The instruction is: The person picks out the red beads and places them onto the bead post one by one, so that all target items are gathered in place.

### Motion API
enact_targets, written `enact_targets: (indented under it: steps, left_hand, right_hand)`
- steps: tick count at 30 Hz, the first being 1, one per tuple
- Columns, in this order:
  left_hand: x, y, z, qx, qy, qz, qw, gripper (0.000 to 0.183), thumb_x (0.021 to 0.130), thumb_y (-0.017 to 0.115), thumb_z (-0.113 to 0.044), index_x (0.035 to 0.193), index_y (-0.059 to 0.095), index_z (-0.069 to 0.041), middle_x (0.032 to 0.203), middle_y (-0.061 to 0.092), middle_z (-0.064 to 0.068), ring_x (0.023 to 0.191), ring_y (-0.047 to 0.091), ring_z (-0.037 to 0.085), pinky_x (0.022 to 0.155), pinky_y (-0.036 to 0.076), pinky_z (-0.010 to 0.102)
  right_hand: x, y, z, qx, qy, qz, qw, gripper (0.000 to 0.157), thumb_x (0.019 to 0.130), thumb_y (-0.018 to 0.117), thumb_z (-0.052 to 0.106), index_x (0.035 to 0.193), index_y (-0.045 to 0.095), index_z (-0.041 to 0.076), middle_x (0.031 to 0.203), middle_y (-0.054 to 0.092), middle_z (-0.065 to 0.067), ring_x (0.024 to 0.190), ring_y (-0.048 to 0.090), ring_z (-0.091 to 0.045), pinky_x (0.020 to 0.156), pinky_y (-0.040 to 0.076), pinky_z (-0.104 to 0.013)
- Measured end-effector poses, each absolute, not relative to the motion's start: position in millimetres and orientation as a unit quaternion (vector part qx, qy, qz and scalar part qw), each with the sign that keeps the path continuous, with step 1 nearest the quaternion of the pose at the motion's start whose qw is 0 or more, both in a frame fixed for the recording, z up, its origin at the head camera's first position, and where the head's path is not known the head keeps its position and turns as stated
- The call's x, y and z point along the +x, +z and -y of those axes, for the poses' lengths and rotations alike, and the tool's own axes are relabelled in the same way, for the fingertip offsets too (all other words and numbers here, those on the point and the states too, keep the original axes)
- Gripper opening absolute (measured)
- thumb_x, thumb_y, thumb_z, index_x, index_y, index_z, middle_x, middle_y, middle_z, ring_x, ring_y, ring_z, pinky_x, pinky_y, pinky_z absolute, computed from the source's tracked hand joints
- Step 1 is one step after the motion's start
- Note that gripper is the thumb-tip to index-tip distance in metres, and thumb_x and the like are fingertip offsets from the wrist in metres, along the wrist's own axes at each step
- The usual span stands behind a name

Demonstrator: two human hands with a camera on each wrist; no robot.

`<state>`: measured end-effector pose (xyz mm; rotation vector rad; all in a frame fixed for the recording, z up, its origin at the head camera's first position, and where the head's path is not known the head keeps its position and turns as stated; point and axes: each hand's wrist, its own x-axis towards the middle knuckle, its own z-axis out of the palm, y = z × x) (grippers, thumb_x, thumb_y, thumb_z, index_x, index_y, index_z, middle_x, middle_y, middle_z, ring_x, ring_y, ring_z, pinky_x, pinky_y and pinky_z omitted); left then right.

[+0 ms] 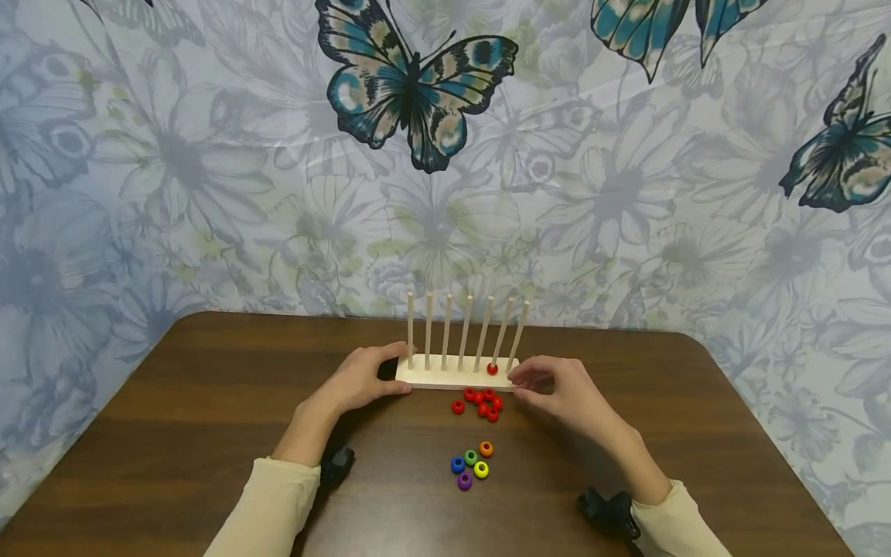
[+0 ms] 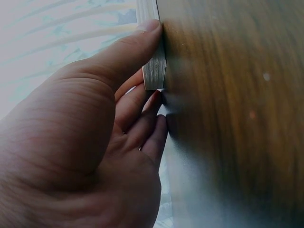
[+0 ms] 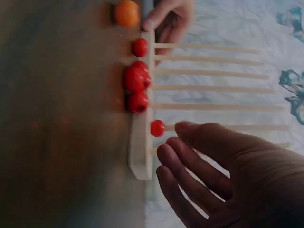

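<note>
A pale wooden peg board [image 1: 445, 377] with several upright pegs stands near the table's far side. My left hand [image 1: 362, 377] grips its left end, thumb at the front and fingers behind; the left wrist view shows the thumb [image 2: 137, 45] on the board's edge. One red bead [image 1: 492, 369] sits at the foot of the second peg from the right. Close by the right end is my right hand [image 1: 557, 387], its fingers loosely bent with nothing between them. In the right wrist view its fingertips [image 3: 183, 128] hover beside the peg with the red bead.
Several loose red beads [image 1: 483, 409] lie right in front of the board. Nearer to me are an orange bead [image 1: 486, 449], a green bead [image 1: 471, 458], a yellow bead [image 1: 481, 469], a blue bead [image 1: 457, 465] and a purple bead [image 1: 464, 481]. A butterfly-patterned cloth [image 1: 445, 216] hangs behind the table.
</note>
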<state>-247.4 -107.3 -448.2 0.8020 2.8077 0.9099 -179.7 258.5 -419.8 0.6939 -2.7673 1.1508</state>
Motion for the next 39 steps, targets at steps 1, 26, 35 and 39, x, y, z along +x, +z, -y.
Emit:
enact_targets:
  steps: [1, 26, 35, 39]
  left_hand:
    - [-248, -448, 108, 0.262, 0.297, -0.917, 0.043, 0.063, 0.091, 0.084, -0.034, 0.147, 0.062, -0.014, 0.148, 0.063, 0.017, 0.138, 0.057, 0.041, 0.113, 0.047, 0.059]
    - [-254, -444, 107, 0.274, 0.298, -0.913, 0.042, 0.065, 0.091, 0.084, -0.033, 0.148, 0.061, -0.012, 0.147, 0.063, 0.019, 0.137, 0.058, 0.042, 0.113, 0.047, 0.060]
    - [-255, -446, 109, 0.274, 0.303, -0.912, 0.039, 0.066, 0.091, 0.084, -0.034, 0.149, 0.061, -0.013, 0.149, 0.062, 0.018, 0.138, 0.057, 0.042, 0.114, 0.046, 0.060]
    - [-255, -445, 109, 0.272, 0.301, -0.913, 0.043, 0.067, 0.091, 0.084, -0.034, 0.149, 0.060, -0.011, 0.150, 0.060, 0.019, 0.139, 0.056, 0.043, 0.114, 0.045, 0.060]
  right_hand:
    - [-180, -422, -257, 0.229, 0.377, 0.897, 0.026, 0.021, 0.091, 0.084, 0.011, 0.112, 0.079, 0.013, 0.104, 0.079, 0.002, 0.092, 0.075, -0.010, 0.086, 0.063, -0.037]
    - [-181, -434, -243, 0.273, 0.333, 0.903, -0.003, 0.019, 0.089, 0.084, 0.006, 0.104, 0.080, 0.017, 0.105, 0.076, 0.005, 0.091, 0.072, -0.014, 0.084, 0.062, -0.032]
    - [-182, -426, -241, 0.249, 0.384, 0.888, 0.027, 0.020, 0.090, 0.084, 0.006, 0.107, 0.080, 0.015, 0.104, 0.076, 0.005, 0.090, 0.073, -0.010, 0.083, 0.064, -0.032]
    - [-182, -420, -243, 0.246, 0.407, 0.878, 0.053, 0.022, 0.088, 0.085, 0.002, 0.108, 0.080, 0.010, 0.103, 0.076, 0.003, 0.090, 0.075, -0.011, 0.083, 0.065, -0.033]
